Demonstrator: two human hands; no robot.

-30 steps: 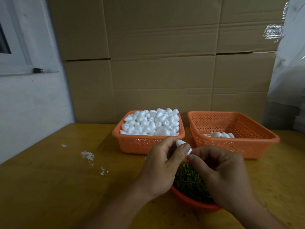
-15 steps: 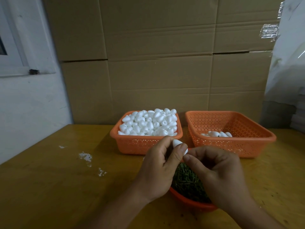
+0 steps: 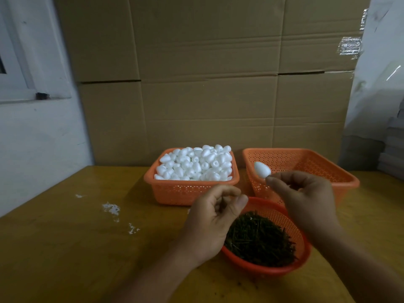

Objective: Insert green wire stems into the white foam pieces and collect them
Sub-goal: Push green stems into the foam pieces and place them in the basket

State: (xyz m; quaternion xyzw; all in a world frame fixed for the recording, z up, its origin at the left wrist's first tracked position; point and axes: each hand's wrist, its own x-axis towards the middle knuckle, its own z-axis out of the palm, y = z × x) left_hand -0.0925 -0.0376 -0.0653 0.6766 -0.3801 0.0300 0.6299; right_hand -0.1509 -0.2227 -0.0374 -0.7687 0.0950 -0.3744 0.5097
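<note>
Your right hand (image 3: pixel 306 202) pinches a foam piece (image 3: pixel 262 169) before the right basket (image 3: pixel 341 176); your left hand (image 3: pixel 215 217) curls empty beside it.

Stacked cardboard boxes (image 3: pixel 207 84) behind the wooden table (image 3: pixel 65 248), white window frame (image 3: pixel 19 62) at left.

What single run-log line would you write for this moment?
right hand: pinches foam piece over right basket | left hand: curled, holding nothing visible, above stem basket
</note>
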